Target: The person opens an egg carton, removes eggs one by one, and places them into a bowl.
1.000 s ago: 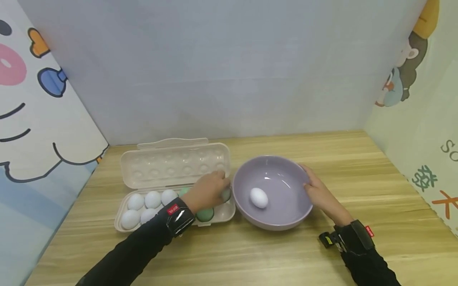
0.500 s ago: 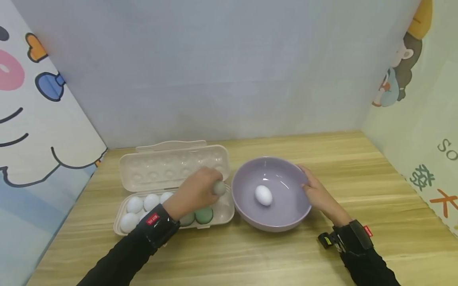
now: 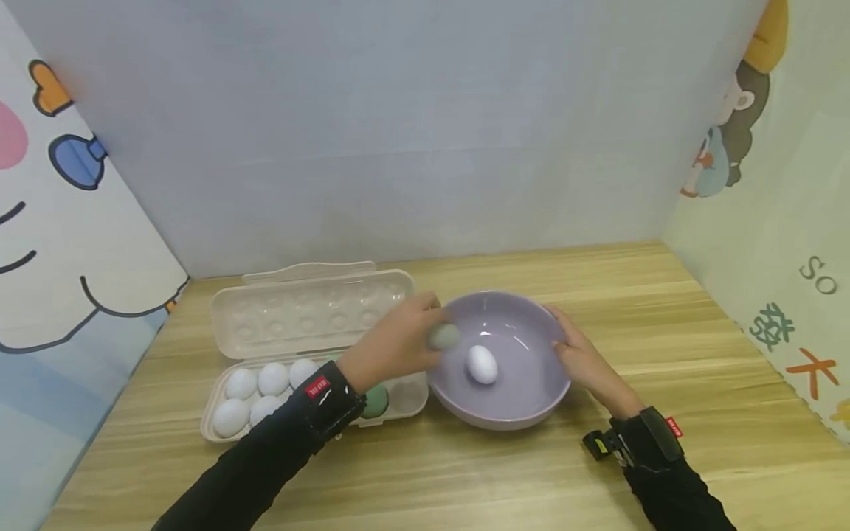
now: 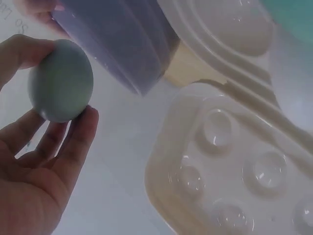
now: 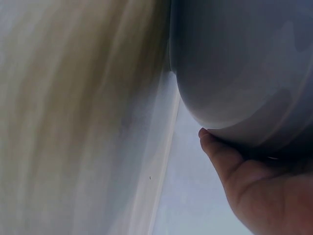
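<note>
Between thumb and fingertips my left hand (image 3: 401,339) pinches a pale grey-green egg (image 4: 61,83), held at the left rim of a purple bowl (image 3: 524,394). One white egg (image 3: 482,364) lies inside the bowl. My right hand (image 3: 589,369) grips the bowl's right rim, its thumb over the edge; in the right wrist view the fingers (image 5: 220,154) lie against the bowl's outside. Left of the bowl an egg carton (image 3: 410,398) stands with its lid (image 3: 229,324) folded back. White eggs (image 3: 230,418) fill its left end, and a darker green egg (image 3: 376,400) shows past my left wrist.
The carton's right end is close beside the bowl on the wooden table (image 3: 465,479). A grey backdrop (image 3: 425,184) rises behind the table, with printed panels (image 3: 803,221) at both sides. My left forearm covers part of the carton.
My left hand has lifted the pale grey-green egg out of the carton's right end and carried it right to the bowl. The right hand keeps its hold on the rim.
</note>
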`<state>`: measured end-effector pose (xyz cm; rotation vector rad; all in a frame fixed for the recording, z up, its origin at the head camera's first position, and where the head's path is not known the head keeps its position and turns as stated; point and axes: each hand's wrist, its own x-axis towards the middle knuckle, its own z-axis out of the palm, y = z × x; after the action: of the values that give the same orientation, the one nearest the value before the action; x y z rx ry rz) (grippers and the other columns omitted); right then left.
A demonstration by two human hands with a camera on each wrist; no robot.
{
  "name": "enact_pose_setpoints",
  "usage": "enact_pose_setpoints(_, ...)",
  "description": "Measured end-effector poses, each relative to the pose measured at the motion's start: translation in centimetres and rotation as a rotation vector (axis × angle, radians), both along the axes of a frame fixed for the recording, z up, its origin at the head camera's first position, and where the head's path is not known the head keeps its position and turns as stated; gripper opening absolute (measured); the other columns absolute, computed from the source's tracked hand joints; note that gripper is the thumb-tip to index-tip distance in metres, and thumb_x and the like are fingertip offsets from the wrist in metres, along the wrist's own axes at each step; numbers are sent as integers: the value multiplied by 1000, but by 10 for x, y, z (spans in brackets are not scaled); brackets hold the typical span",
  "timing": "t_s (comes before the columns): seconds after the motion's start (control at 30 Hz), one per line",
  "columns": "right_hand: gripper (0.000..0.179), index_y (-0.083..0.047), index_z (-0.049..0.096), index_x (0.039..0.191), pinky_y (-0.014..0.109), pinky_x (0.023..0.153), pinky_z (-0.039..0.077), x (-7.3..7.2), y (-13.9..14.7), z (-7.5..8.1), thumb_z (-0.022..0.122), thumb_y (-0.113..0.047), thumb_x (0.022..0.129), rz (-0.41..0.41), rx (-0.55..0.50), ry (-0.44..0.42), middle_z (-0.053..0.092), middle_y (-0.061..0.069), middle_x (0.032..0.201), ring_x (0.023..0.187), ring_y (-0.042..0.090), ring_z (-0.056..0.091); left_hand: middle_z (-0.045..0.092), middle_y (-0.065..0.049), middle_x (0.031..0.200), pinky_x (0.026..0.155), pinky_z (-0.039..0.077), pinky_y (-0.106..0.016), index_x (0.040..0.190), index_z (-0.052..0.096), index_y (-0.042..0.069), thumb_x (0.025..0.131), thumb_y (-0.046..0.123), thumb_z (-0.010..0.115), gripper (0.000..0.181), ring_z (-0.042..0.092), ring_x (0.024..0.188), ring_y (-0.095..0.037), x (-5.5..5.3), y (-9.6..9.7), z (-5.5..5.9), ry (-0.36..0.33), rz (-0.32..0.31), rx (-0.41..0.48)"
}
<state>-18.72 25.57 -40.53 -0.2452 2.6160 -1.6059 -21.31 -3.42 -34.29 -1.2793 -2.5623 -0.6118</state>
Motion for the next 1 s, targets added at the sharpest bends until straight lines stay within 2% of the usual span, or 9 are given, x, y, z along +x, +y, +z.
enact_pose_setpoints(0.2, 57, -11, 17, 140, 56, 82, 42, -2, 0, -2, 28, 3, 86, -4, 3, -5, 22, 25, 140, 117, 46, 35, 48, 1, 89, 62, 44, -23, 97, 58, 9, 67, 19, 74, 36, 47, 75, -11, -9, 19, -7, -129, 25, -71)
enact_pose_setpoints(0.3, 57, -11, 17, 140, 56, 82, 43, -3, 0, -2, 28, 3, 87, -5, 2, -9, 21, 25, 141, 117, 45, 35, 51, -1, 90, 63, 44, -24, 97, 56, 8, 70, 18, 71, 32, 49, 75, -12, -14, 29, -10, -164, 32, -94)
enact_pose_setpoints(0.37, 57, -10, 16, 140, 55, 82, 43, -2, 1, -1, 28, 4, 87, -1, -9, -8, 21, 26, 141, 117, 47, 34, 54, -1, 91, 65, 45, -25, 98, 56, 8, 72, 16, 70, 31, 51, 77, -13, -19, 36, -11, -169, 28, -124)
enact_pose_setpoints(0.47, 57, -11, 16, 140, 55, 82, 44, -1, 1, 0, 28, 4, 86, -5, -12, -10, 20, 26, 141, 117, 47, 34, 56, -1, 91, 67, 45, -27, 100, 57, 9, 75, 18, 68, 29, 52, 80, -14, -27, 48, -12, -120, -4, -190)
enact_pose_setpoints(0.6, 58, -12, 16, 140, 55, 83, 43, -1, 1, -2, 29, 4, 86, -16, -14, -17, 21, 25, 141, 117, 46, 34, 56, 4, 84, 67, 45, -28, 93, 60, 13, 76, 23, 68, 21, 51, 76, -13, -36, 68, -12, -20, -55, -306)
enact_pose_setpoints(0.7, 58, -12, 17, 140, 55, 84, 43, -1, 1, -4, 29, 4, 86, -17, -21, -15, 22, 25, 140, 117, 46, 35, 58, 6, 82, 69, 45, -29, 90, 62, 16, 76, 26, 67, 18, 53, 76, -13, -38, 80, -14, 7, -77, -370)
enact_pose_setpoints(0.83, 57, -11, 18, 140, 56, 88, 39, -2, 0, -6, 29, 4, 86, -10, -25, -7, 22, 25, 140, 118, 45, 34, 61, 5, 87, 75, 46, -31, 93, 63, 17, 80, 27, 65, 17, 56, 82, -14, -35, 88, -15, -28, -71, -430)
enact_pose_setpoints(1.0, 56, -10, 19, 139, 58, 90, 35, -3, 1, -6, 30, 4, 86, -19, -1, 4, 22, 24, 141, 121, 45, 30, 62, 2, 92, 76, 46, -30, 97, 64, 17, 79, 18, 65, 18, 56, 87, -15, -33, 89, -19, -85, -50, -476)
